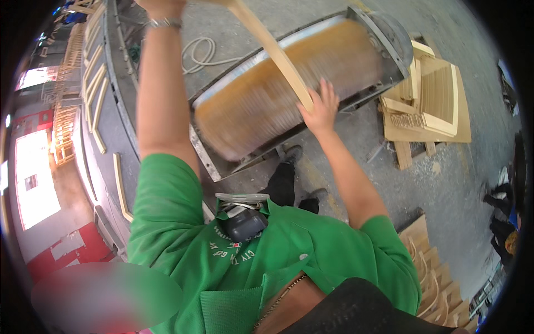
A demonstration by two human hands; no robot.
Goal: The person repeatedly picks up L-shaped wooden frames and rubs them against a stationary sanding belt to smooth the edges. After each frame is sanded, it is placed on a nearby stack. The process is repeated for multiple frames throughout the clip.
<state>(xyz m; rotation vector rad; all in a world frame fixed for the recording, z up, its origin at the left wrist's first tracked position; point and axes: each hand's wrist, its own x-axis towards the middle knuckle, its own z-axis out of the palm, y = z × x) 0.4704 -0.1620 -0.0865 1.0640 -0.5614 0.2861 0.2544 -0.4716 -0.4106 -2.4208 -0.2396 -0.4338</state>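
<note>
A pale, bent wooden strip (273, 51) slants across a wide brown drum (250, 114), whose surface is smeared as if spinning. My right hand (321, 109) grips the strip's near end between thumb and palm, its other fingers stretched out over the drum. At the top edge, my left hand (160, 6) is partly cut off by the picture; the strip's far end runs to it, and its fingers are hidden. The drum sits in a dark metal frame (384, 40). Whether the strip touches the drum I cannot tell.
Shaped wooden pieces are stacked on a board (459, 131) at the right. Several bent strips (99, 114) lie on a grey surface at the left. More wooden parts (439, 284) stand at lower right. A pale hose (207, 55) coils behind the drum. People (503, 211) show at the far right.
</note>
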